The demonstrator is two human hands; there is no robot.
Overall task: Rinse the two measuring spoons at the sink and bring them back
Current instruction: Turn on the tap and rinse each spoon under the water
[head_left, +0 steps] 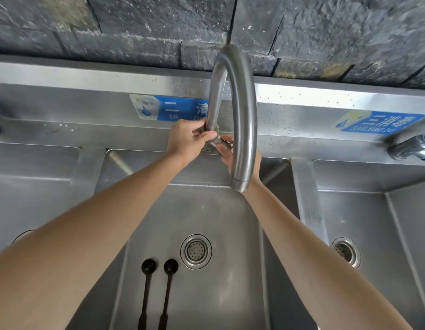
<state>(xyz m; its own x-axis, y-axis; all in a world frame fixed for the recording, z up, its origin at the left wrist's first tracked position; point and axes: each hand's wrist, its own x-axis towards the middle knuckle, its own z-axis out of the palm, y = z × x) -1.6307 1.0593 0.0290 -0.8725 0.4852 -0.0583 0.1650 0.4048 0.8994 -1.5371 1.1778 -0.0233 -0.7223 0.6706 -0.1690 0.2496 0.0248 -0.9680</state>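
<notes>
Your left hand (186,139) grips the faucet (240,115) base; your right hand (230,156), half hidden, can't be judged. Both measuring spoons (156,289) look light, stiff, slippery wet: pinch their handles.

Soft, even daylight fills the picture. Bright glare shines on the steel sink (230,234) and tap (242,103). Straight edges bend near the corners.

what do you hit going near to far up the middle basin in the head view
measuring spoons → drain strainer → faucet spout tip → left hand at the faucet base → blue label → stone wall
</notes>
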